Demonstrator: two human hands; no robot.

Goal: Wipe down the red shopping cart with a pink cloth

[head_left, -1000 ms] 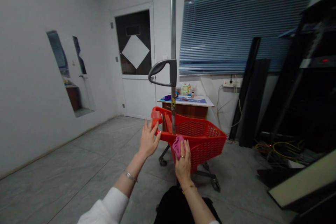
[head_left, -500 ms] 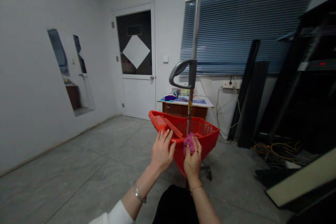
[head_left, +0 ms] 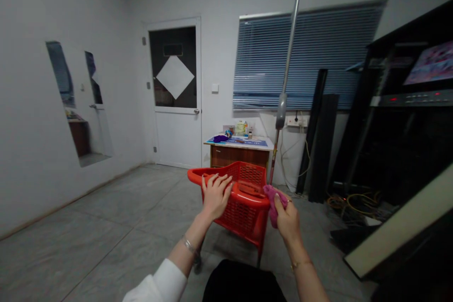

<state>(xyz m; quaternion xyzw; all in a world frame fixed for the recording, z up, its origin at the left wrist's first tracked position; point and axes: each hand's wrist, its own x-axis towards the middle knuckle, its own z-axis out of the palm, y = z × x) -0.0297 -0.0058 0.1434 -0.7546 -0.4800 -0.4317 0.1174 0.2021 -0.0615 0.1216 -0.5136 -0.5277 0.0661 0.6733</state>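
A red plastic basket cart (head_left: 238, 214) with perforated sides stands on wheels right in front of me. Over its near rim, left of the middle, lies my left hand (head_left: 215, 198), palm down with the fingers spread. At the basket's near right corner, my right hand (head_left: 289, 219) pinches a pink cloth (head_left: 272, 203), which touches the rim. Behind that corner rises a tall metal pole (head_left: 290, 42) with a grey handle (head_left: 281, 112) seen edge-on; its lower end is hidden by the basket and cloth.
Behind the cart stands a brown cabinet (head_left: 239, 155) carrying a purple cloth (head_left: 220, 138) and small bottles. A white door (head_left: 177, 139) and a mirror (head_left: 87, 132) are to the left. A black rack (head_left: 392, 151), loose cables (head_left: 364, 203) and a long pale panel (head_left: 399, 229) lie to the right.
The cart has turned, so its near side now faces me and the pole with its handle sits farther right. My right hand and the pink cloth have moved right to the corner.
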